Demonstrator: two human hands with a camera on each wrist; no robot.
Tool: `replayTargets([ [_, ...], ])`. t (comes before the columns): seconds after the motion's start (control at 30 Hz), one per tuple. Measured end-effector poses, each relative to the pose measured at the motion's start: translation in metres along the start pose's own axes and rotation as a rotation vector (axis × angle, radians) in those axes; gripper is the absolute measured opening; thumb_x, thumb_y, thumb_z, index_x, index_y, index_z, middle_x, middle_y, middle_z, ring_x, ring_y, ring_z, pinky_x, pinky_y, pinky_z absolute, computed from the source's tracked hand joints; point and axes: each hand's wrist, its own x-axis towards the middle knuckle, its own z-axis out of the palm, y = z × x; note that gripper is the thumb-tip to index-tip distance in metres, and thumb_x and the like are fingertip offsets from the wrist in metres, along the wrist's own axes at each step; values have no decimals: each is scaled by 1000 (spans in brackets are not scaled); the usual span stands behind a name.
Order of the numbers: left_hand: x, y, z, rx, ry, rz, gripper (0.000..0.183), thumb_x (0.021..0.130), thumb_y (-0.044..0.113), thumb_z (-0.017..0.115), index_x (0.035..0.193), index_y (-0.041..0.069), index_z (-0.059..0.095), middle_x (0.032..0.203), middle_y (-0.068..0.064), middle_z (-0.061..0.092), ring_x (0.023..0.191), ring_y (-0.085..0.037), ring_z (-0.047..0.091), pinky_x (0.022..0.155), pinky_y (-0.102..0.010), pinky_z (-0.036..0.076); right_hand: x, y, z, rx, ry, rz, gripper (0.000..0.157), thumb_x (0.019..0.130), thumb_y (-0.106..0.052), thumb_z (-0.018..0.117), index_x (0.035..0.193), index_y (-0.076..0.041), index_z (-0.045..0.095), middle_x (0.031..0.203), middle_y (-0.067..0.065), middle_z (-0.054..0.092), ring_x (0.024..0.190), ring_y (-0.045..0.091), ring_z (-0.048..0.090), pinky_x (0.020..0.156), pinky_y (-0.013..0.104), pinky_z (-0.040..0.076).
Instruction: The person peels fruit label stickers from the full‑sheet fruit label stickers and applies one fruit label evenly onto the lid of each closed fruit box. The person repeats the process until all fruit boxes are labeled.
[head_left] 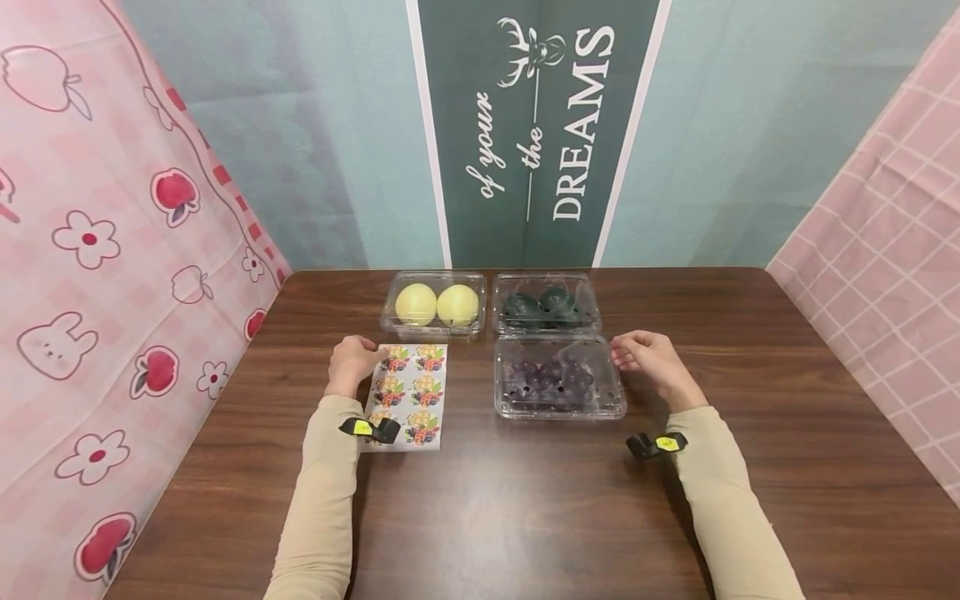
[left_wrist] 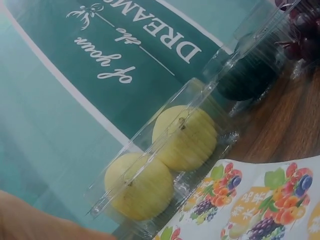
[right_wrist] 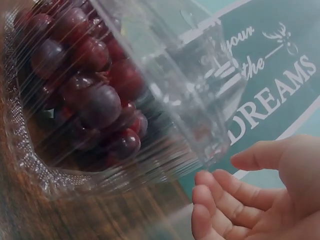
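Observation:
A sheet of fruit stickers (head_left: pixel 406 392) lies left of centre, several fruit prints on it. My left hand (head_left: pixel 355 365) pinches its upper left edge; only a strip of that hand shows in the left wrist view. A clear plastic box of dark red grapes (head_left: pixel 551 379) stands right of centre with its lid down. Beside the box's upper right corner is my right hand (head_left: pixel 647 354), fingers loosely bent, thumb apart from them. In the right wrist view its fingertips (right_wrist: pixel 204 179) come close to the box's edge; whether they touch it I cannot tell.
Behind the sheet stands a clear box with two pale yellow round fruits (head_left: pixel 457 306). Another clear box, holding two dark green round fruits (head_left: pixel 557 302), is directly behind the grapes. A printed cloth (head_left: pixel 540 167) hangs at the far edge of the brown wooden table (head_left: pixel 510 508).

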Motion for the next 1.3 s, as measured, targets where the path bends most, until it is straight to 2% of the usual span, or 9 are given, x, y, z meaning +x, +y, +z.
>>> replayTargets([
  [0.13,1,-2,1,-16,-3,10,45,92,32,61,120,-3,62,124,-25,62,110,-40,60,92,-48,50,-4,-4,0,-87,56,-23,38,100,-16,44,117,17,53,72,-12,62,68,-2,61,68,18,55],
  [0.3,2,-3,4,-48,-3,6,45,89,30,65,119,-4,63,124,-26,62,111,-39,60,94,-47,50,-9,-9,-2,-112,103,-41,36,100,-16,46,114,16,54,70,-13,61,67,-2,60,68,19,56],
  [0.57,4,-3,6,-134,-61,-15,45,88,26,69,122,-2,61,131,-26,57,118,-40,56,99,-49,48,-9,-11,-5,-112,97,-54,38,100,-17,45,117,17,53,68,-17,60,68,-1,61,68,20,56],
  [0.7,6,-4,3,-228,-113,-18,43,88,23,69,121,-2,61,128,-24,57,110,-34,57,93,-44,49,-8,-10,-8,-104,91,-62,38,100,-16,44,117,16,52,68,-17,60,68,0,62,69,21,57],
  [0.8,7,-4,0,-317,-170,-5,45,88,22,69,122,-4,59,124,-22,58,103,-26,57,89,-36,49,-8,-11,-8,-93,90,-70,37,100,-16,44,117,17,52,68,-17,60,68,0,63,68,21,57],
  [0.9,7,-5,-4,-364,-211,7,46,88,23,69,123,-5,57,118,-18,60,98,-21,58,88,-32,50,-10,-12,-8,-77,90,-73,38,100,-16,45,116,18,52,67,-18,61,68,0,63,68,22,57],
  [1.17,2,-3,-17,-443,-258,102,47,88,21,68,123,-8,55,98,-3,65,86,-8,62,100,-41,50,-13,-19,-6,-81,87,-98,39,100,-18,47,115,17,52,67,-19,61,67,-2,62,67,20,56],
  [1.3,-2,0,-22,-458,-270,143,48,89,22,67,125,-8,54,97,-1,67,83,-4,63,101,-43,49,-14,-22,-3,-87,82,-108,38,100,-18,47,115,17,53,67,-19,61,67,-1,63,67,19,56],
])
